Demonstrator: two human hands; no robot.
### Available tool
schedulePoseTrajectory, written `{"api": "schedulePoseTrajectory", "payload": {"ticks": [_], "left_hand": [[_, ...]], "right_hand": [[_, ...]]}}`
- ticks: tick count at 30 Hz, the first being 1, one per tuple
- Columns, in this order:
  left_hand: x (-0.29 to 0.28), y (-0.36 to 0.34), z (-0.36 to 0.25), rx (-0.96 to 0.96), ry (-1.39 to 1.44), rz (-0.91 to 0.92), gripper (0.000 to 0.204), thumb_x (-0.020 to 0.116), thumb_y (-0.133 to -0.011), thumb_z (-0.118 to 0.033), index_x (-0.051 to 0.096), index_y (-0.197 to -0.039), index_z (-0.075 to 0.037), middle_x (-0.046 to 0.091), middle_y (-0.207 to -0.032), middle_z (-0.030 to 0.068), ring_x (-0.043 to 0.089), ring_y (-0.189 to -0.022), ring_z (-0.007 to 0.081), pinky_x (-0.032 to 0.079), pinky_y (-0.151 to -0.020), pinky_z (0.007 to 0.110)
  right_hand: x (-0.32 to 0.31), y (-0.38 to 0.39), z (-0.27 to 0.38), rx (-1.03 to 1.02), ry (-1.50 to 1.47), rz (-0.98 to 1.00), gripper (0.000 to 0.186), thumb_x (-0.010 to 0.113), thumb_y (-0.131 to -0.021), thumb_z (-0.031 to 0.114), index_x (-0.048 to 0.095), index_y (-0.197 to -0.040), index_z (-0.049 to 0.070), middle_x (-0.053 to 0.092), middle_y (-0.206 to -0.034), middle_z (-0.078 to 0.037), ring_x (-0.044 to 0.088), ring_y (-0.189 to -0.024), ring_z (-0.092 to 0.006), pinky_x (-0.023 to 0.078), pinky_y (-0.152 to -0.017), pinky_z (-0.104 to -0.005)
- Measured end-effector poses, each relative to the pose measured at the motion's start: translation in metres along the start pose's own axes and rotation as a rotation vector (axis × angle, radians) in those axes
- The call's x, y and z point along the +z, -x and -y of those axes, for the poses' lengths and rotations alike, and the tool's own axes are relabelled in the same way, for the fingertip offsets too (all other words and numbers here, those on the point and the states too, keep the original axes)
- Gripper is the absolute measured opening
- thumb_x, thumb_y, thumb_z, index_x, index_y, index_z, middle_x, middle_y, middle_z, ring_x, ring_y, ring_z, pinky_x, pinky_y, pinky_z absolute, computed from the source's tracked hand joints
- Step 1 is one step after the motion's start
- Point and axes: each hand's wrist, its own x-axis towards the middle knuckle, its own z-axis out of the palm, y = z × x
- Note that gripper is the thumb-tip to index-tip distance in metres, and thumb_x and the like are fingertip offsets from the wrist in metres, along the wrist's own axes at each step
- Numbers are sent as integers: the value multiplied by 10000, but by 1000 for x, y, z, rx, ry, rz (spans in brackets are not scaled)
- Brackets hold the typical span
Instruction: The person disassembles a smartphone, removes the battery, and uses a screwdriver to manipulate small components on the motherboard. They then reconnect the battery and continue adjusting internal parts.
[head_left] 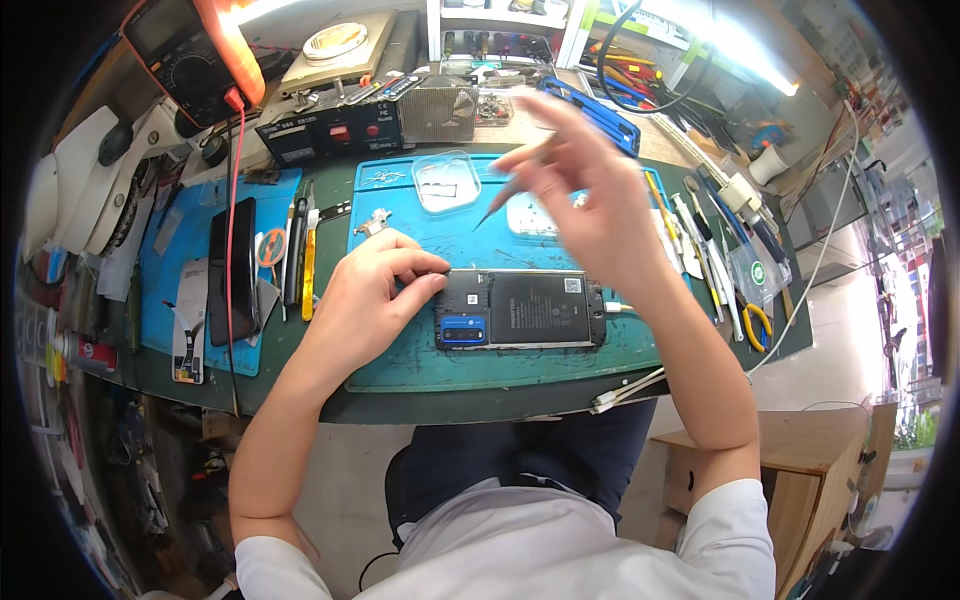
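An opened smartphone (536, 315), its battery and blue camera module exposed, lies on the blue-green mat (440, 372) with a white cable plug (617, 307) at its right end. My left hand (370, 295) is closed in a pinch at the phone's upper-left corner. My right hand (585, 195), blurred, is raised above the right part of the mat, holding dark tweezers (497, 203) with the tip pointing down-left. Behind them are clear plastic trays (448, 166), and a small metal part (378, 222) lies just above my left hand.
At left sit a microscope (95, 190), a black phone (232, 270) and screwdrivers (298, 255); at right, assorted tools (705, 250) and yellow-handled cutters (757, 330). Behind are a multimeter (180, 60), a black powered unit (330, 135) and shelves (495, 20). A wooden cabinet (760, 450) stands below right.
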Motion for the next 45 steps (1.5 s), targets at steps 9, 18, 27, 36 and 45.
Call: {"api": "schedulePoseTrajectory", "payload": {"ticks": [9, 18, 27, 36, 45], "left_hand": [[2, -2, -2, 57, -30, 27, 207, 805, -924, -80, 785, -1111, 6, 702, -1016, 61, 622, -835, 152, 511, -751, 295], [2, -3, -5, 55, -46, -10, 194, 793, -930, -70, 775, -1110, -1, 707, -981, 92, 669, -787, 199, 538, -728, 335], [13, -6, -8, 197, 50, -126, 313, 824, -893, -15, 780, -1200, -53, 727, -1017, 47, 677, -820, 127, 516, -616, 258], [13, -8, -7, 209, 51, -171, 87, 848, -896, -50, 791, -957, -25, 728, -882, 36, 647, -760, 115, 493, -581, 262], [14, -5, -8, 207, 18, -159, 144, 882, -861, -74, 752, -889, -18, 702, -854, 36, 632, -722, 122, 482, -561, 271]], "right_hand": [[-33, 20, -51, 231, 60, -227, 512, 680, -1030, 86, 553, -1514, -22, 806, -958, -113, 761, -796, -151, 591, -742, -293], [-32, 20, -44, 223, 159, -196, 509, 688, -1023, 91, 557, -1501, -25, 816, -987, -118, 790, -880, -164, 604, -792, -308], [-5, 25, 10, 153, -83, -53, 538, 682, -1056, 93, 509, -1556, -7, 807, -1035, -119, 784, -967, -159, 614, -869, -309], [2, 26, 20, 29, -57, 25, 567, 683, -1047, 41, 487, -1577, -5, 799, -1047, -124, 777, -943, -144, 602, -853, -287], [3, 25, 24, -149, 36, 92, 560, 693, -1011, -2, 517, -1542, -17, 794, -1017, -115, 786, -878, -177, 620, -824, -318]]}}
